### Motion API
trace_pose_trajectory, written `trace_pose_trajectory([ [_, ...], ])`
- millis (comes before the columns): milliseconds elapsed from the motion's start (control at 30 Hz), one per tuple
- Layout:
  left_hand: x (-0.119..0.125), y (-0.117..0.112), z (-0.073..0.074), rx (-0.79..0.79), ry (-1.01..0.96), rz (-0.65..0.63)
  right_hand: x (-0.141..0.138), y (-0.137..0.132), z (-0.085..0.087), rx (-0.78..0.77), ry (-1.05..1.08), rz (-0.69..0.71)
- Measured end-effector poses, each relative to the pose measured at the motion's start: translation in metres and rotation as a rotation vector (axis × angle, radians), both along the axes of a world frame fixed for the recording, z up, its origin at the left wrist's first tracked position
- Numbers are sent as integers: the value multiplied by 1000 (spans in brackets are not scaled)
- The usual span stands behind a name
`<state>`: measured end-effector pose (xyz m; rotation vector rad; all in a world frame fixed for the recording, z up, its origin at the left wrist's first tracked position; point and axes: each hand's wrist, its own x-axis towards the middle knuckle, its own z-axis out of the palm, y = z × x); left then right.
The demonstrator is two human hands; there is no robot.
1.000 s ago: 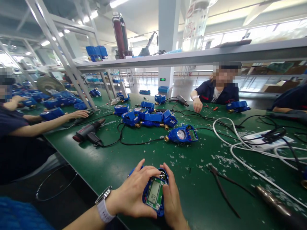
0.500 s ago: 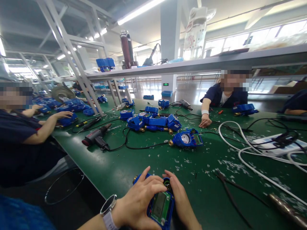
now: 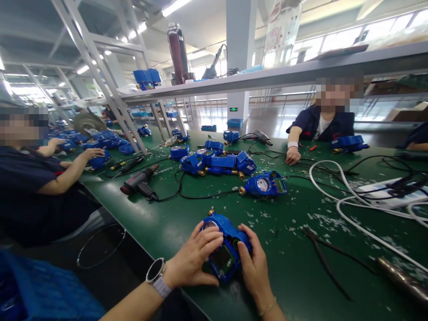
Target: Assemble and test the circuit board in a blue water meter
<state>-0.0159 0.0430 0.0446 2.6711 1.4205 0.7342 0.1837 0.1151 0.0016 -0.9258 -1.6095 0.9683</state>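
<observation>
A blue water meter with a brass end lies at the table's near edge, its electronics housing open towards me. Inside the housing a green circuit board with a dark display shows. My left hand, wearing a watch, holds the meter's left side, its fingers across the dial and its thumb at the housing's lower corner. Around the right side curls my right hand, with the thumb over the round recess beside the board. Another open water meter lies beyond, touched by neither hand.
Several blue meters cluster mid-table. A heat gun lies left, black pliers and a metal cylinder right. White cable loops near a power strip. Co-workers sit left and opposite; a blue crate stands lower left.
The held meter has moved up in view and away from me, so its brass end and dial now show. My right thumb has come over the round recess. The camera view has tilted down.
</observation>
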Motion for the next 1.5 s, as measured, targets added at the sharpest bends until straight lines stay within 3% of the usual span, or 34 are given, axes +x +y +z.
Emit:
trace_pose_trajectory([
  [167,3,-7,-2,-145,-189,100,0,-4,-4,146,-48,-1],
  [333,8,-9,-4,-166,-286,163,0,-10,-2,284,-96,72],
  [667,-1,-8,-3,-143,-207,153,1,-17,10,473,-236,139],
  [1167,-10,-8,-14,-134,-201,135,-7,-19,15,538,-362,95],
  [1500,-6,-2,-3,-131,-179,129,-9,-18,21,567,-354,75],
])
